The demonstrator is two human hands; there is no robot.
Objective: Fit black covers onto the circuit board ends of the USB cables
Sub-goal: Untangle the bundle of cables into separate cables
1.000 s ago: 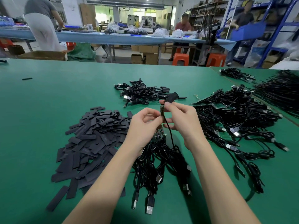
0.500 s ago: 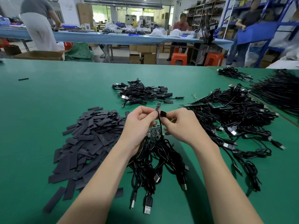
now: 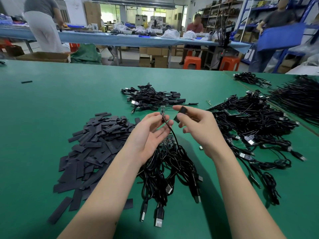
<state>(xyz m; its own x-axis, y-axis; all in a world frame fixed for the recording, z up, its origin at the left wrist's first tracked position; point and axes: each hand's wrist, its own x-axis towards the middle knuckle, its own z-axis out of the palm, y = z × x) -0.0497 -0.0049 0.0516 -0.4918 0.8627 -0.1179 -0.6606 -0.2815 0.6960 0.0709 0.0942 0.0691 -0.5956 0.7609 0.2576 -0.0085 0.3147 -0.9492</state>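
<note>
My left hand [image 3: 150,133] pinches a black USB cable just below its small circuit board [image 3: 162,109], which stands upright above my fingers. My right hand [image 3: 198,128] pinches a black cover [image 3: 180,113] a short way to the right of the board, apart from it. The held cable runs down into a bundle of black USB cables [image 3: 172,168] lying on the green table below my hands, with bare boards at its top and USB plugs at the near end.
A heap of flat black covers [image 3: 96,145] lies to the left. A pile of covered cables [image 3: 151,98] sits beyond my hands. A large tangle of cables with green boards [image 3: 255,125] fills the right. People work at a blue table behind.
My hands have come apart. The right hand has drawn the black cover away to the right of the board, and the left hand's lower fingers have spread out.
</note>
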